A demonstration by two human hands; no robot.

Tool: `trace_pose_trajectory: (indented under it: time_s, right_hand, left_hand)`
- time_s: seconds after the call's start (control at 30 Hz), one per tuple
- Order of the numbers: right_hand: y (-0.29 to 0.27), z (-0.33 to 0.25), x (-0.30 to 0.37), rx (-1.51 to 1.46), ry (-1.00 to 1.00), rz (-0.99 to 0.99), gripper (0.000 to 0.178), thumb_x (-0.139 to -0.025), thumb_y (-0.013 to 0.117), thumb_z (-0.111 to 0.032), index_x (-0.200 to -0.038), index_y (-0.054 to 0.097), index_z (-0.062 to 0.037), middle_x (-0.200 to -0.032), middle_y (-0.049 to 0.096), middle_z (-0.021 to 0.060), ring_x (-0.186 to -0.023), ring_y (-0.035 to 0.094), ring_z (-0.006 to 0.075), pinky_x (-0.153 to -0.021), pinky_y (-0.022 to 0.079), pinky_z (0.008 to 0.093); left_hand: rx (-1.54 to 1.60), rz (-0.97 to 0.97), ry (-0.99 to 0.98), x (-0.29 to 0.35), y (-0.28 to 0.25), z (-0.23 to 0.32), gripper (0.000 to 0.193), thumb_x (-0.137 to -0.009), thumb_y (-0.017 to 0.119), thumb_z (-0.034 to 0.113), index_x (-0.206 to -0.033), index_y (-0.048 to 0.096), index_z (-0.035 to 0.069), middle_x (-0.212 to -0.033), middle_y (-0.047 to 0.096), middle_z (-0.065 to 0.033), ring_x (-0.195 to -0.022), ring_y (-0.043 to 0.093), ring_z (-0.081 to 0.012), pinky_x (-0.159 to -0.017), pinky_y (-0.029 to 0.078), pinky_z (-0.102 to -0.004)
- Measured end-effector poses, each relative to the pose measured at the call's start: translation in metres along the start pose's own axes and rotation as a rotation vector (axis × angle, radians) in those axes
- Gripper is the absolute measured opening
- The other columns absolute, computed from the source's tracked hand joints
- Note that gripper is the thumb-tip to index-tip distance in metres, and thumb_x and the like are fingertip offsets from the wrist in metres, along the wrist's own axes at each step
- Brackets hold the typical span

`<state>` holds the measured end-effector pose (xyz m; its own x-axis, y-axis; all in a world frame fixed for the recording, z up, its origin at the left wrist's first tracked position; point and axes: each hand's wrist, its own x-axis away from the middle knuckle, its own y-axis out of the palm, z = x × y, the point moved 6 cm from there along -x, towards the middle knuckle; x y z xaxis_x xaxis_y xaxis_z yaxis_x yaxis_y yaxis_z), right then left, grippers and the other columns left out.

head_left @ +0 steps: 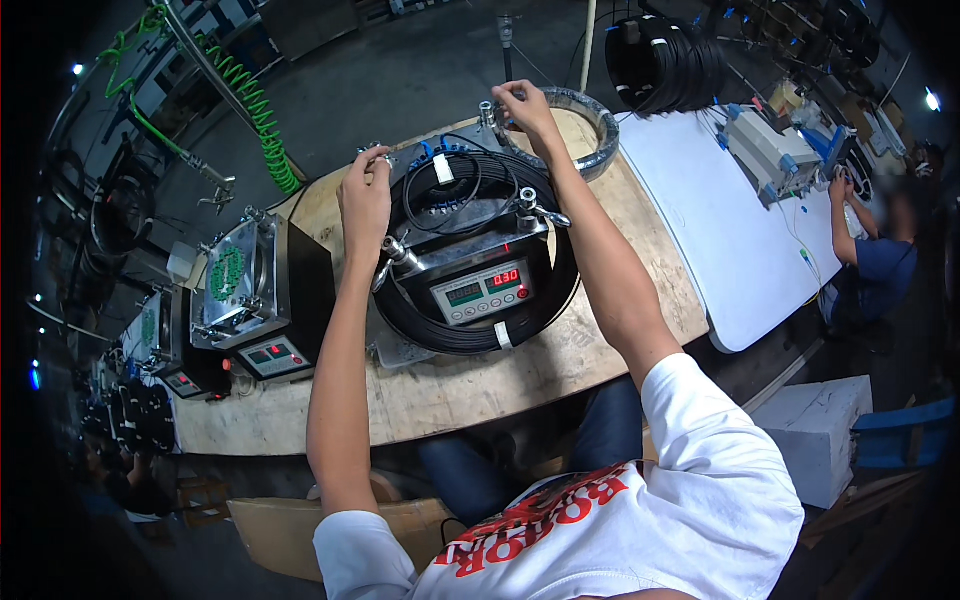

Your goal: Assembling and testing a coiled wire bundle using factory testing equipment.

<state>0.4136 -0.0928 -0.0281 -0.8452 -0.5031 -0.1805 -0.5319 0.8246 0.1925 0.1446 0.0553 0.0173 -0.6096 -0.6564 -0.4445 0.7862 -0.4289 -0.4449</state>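
Observation:
A black box-shaped machine (485, 290) with a red-lit digital panel and a metal top stands on the wooden bench in front of me. A coil of black cable (440, 335) rings it, and blue-tipped connectors (437, 148) sit in a row near its far edge. My left hand (366, 200) is at the far left corner, fingers curled together beside a small metal fitting. My right hand (530, 112) is at the far right corner, fingers pinched just right of a metal clamp post (487, 113). What either set of fingertips grips is hidden. Two nearer clamp posts (528, 203) have nothing touching them.
A similar machine (270, 290) with a green-studded plate stands to the left on the wooden bench (430, 405). A wrapped cable ring (603, 140) lies behind my right hand. A green coiled hose (262, 130) hangs far left. Right, a person (875, 245) works at a white table (720, 230).

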Motion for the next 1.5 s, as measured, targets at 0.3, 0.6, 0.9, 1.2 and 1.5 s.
trace_pose_trajectory:
  time_s: [0.3,0.6,0.9,1.2,1.5]
  right_hand:
    - [-0.006,-0.022,0.000,0.502,-0.349,0.185,0.029,-0.087,0.066,-0.018,-0.108,0.067,0.0016,-0.105,0.070,0.0256,-0.103,0.068,0.0359,-0.088,0.053,0.0416]
    - [0.039,-0.029,0.016,0.723,-0.329,-0.174,0.043,-0.085,0.060,-0.015,-0.122,0.061,0.0051,-0.094,0.070,0.0291,-0.100,0.070,0.0366,-0.087,0.052,0.0396]
    - [0.056,-0.013,-0.003,0.735,-0.460,-0.421,0.030,-0.088,0.050,-0.003,-0.103,0.076,-0.0047,-0.102,0.073,0.0197,-0.103,0.068,0.0385,-0.095,0.050,0.0435]
    - [0.033,-0.079,0.117,0.578,-0.518,-0.272,0.042,-0.107,0.043,-0.032,-0.140,0.052,-0.0070,-0.142,0.050,0.0255,-0.129,0.051,0.0417,-0.107,0.041,0.0419]
    - [0.031,-0.085,0.178,0.810,-0.600,-0.205,0.046,-0.108,0.038,-0.036,-0.140,0.054,-0.0069,-0.139,0.054,0.0249,-0.131,0.049,0.0428,-0.108,0.040,0.0450]
  left_hand:
    - [0.021,-0.023,0.001,0.005,0.003,0.012,0.030,-0.094,0.051,0.013,-0.115,0.068,-0.002,-0.087,0.070,-0.0060,-0.061,0.048,-0.0061,-0.059,0.040,-0.0251]
    - [0.032,-0.032,0.002,0.002,0.002,0.010,0.029,-0.095,0.051,0.013,-0.113,0.068,-0.001,-0.088,0.070,-0.0045,-0.064,0.051,-0.0065,-0.060,0.041,-0.0238]
    - [0.066,0.036,-0.023,0.003,-0.002,0.012,0.029,-0.091,0.055,0.012,-0.112,0.068,-0.002,-0.089,0.072,-0.0147,-0.084,0.069,-0.0235,-0.078,0.051,-0.0329]
    - [0.054,0.117,-0.066,-0.005,-0.004,-0.022,0.041,-0.092,0.061,0.024,-0.127,0.059,0.003,-0.102,0.067,-0.0207,-0.099,0.064,-0.0352,-0.088,0.049,-0.0423]
    - [0.226,0.033,-0.356,-0.041,0.010,-0.082,0.075,-0.098,0.052,0.052,-0.156,0.026,0.013,-0.134,0.056,-0.0236,-0.130,0.049,-0.0380,-0.105,0.043,-0.0467]
